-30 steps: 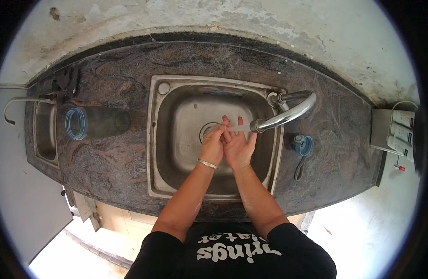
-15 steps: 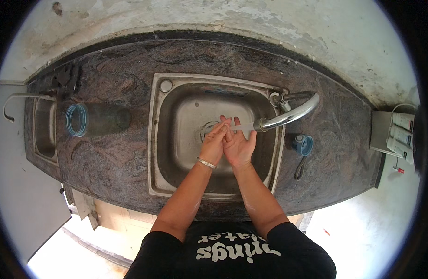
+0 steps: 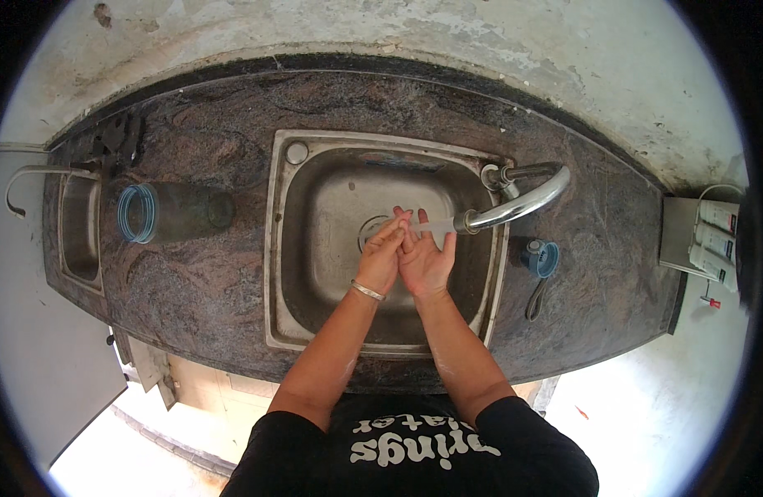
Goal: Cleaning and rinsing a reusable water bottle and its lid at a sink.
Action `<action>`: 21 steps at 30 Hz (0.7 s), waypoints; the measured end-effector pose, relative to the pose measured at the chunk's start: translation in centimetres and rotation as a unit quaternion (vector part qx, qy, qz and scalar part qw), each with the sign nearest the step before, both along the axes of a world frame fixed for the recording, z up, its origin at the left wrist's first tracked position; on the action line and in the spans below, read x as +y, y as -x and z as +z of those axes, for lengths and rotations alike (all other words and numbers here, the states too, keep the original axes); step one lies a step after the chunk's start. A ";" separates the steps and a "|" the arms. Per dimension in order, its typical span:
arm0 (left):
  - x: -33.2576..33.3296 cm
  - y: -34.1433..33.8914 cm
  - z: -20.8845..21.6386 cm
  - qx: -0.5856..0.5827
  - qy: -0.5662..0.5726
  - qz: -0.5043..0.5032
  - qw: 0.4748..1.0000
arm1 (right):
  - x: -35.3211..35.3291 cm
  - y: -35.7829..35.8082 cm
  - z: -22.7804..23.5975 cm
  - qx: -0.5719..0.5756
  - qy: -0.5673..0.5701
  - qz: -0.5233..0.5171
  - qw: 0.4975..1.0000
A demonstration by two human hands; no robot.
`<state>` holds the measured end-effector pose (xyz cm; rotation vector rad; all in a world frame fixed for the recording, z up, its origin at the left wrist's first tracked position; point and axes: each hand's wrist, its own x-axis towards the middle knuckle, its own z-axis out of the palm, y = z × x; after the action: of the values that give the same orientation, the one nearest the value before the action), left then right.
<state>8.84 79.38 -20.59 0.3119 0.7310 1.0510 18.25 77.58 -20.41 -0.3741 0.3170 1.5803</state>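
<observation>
Both my hands are over the steel sink, under a chrome faucet. A short stream of water runs from the spout onto my fingers. My right hand lies palm up, its fingers spread. Across it comes my left hand, which wears a silver bracelet at the wrist. The left fingers are closed around one or more fingers of the right hand; exactly which ones is hidden. Behind the hands, the round drain is partly covered.
On the stone counter a clear bottle lies on its side at left, its blue-rimmed mouth open. A blue lid with a strap sits right of the sink. Farther left is a smaller sink. White bottles stand at far right.
</observation>
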 end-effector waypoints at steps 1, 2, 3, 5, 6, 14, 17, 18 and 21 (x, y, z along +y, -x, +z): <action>0.0 -0.1 0.0 -0.001 0.000 -0.001 1.000 | -0.1 -0.1 -0.2 -0.001 0.000 -0.001 1.000; -0.1 -0.1 0.0 -0.003 0.002 -0.002 1.000 | -0.1 -0.3 -0.3 -0.005 -0.009 0.002 1.000; -0.1 0.0 0.0 -0.004 0.004 -0.001 1.000 | 0.0 -0.1 -0.1 -0.007 -0.019 0.007 1.000; 0.1 0.3 -0.6 -0.024 0.019 0.008 1.000 | 0.1 0.2 0.3 -0.017 -0.007 0.010 1.000; 0.2 0.3 -0.7 -0.046 0.033 0.016 0.998 | 0.2 0.3 0.5 -0.029 0.005 0.011 1.000; 0.1 0.0 0.3 0.004 -0.009 0.002 1.000 | -0.1 -0.2 -0.4 -0.014 -0.013 0.006 1.000; 0.0 0.5 -0.1 0.013 0.016 0.003 1.000 | 0.2 0.5 0.7 -0.038 0.011 0.016 0.999; -0.1 0.5 -0.3 0.019 0.028 0.003 0.999 | 0.3 0.6 1.0 -0.057 0.029 0.015 0.998; -0.2 0.8 -0.4 0.050 0.038 -0.014 0.998 | 0.0 0.7 0.9 -0.167 0.022 0.031 0.985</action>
<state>8.07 79.20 -21.04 0.3092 0.8525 0.9836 17.57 77.55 -19.51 -0.6789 0.0814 1.5424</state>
